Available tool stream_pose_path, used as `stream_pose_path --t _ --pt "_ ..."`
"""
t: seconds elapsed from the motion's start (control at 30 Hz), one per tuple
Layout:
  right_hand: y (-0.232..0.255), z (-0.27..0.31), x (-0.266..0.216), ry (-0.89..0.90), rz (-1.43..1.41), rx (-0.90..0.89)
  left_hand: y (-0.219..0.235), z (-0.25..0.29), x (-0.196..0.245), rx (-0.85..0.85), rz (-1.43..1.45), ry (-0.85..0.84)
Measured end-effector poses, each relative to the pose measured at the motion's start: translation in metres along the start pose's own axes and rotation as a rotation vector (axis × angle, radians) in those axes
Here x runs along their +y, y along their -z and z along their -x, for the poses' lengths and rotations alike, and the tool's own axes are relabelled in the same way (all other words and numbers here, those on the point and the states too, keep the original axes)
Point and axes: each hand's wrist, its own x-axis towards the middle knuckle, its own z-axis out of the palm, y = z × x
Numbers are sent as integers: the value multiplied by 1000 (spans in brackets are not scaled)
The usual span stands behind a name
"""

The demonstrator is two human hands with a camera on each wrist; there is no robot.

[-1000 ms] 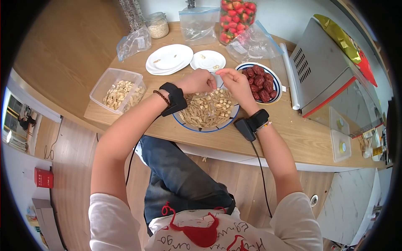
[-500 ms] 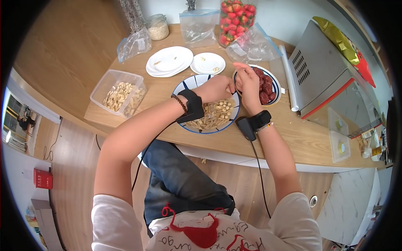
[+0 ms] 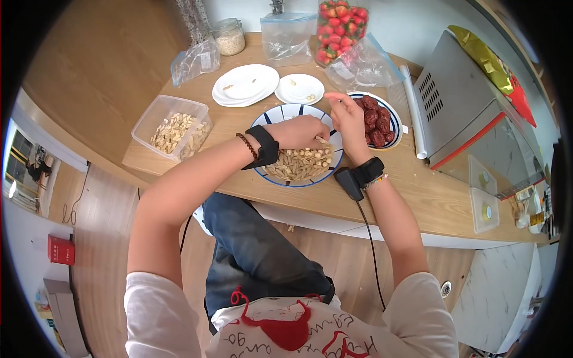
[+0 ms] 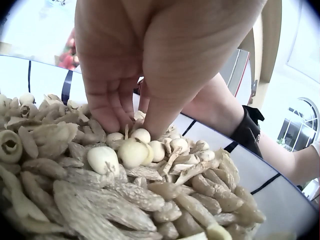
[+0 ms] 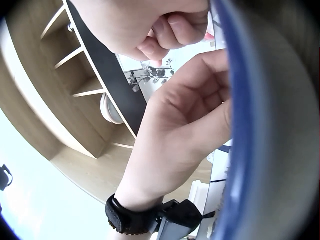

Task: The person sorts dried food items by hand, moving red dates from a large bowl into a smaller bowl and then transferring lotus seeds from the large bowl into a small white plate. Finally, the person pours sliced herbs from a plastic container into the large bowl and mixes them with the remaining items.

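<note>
A white bowl (image 3: 292, 111) with blue lines holds long, pale dried pieces (image 4: 105, 200) and round whitish ones (image 4: 134, 152). Over its right part, my left hand (image 3: 298, 132) pinches a pale piece (image 3: 323, 141) at the fingertips. In the left wrist view this hand (image 4: 150, 65) reaches down to the pile. My right hand (image 3: 349, 126) is at the bowl's right edge, beside a plate of red dates (image 3: 377, 122). In the right wrist view, several of its fingers (image 5: 170, 32) are curled; nothing shows in them, though the inside of the palm is hidden.
A clear plastic box (image 3: 143, 128) of pale slices stands left. Behind the bowl are white plates (image 3: 245, 83), a small plate (image 3: 300, 88), plastic bags (image 3: 289, 39), a jar (image 3: 228, 39) and a container of strawberries (image 3: 341, 30). A grey appliance (image 3: 456, 95) stands right.
Since the first frame, my hands have separated: the left moved lower and rightward over the bowl, the right slightly rightward. Over the last half second, both shifted slightly left.
</note>
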Motion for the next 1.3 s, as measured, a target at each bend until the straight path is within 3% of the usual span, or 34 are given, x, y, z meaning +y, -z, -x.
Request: stream_pose_path --t 0.33,0.43,0.63,0.83,1.03,1.3 --pt "-2 -1 3 7 7 -12 -1 2 12 16 -155 38" --pt "-1 -1 4 15 16 -19 -6 -1 7 90 -218 -82" --pt "-3 0 1 6 -2 -26 4 -3 16 -20 -37 64" --pt "-4 1 1 22 3 -24 1 -5 7 150 103 27" --pt "-2 -3 8 40 5 -25 -4 -6 19 73 93 133" --pt "-5 1 1 27 0 -12 -6 -4 18 100 -30 70"
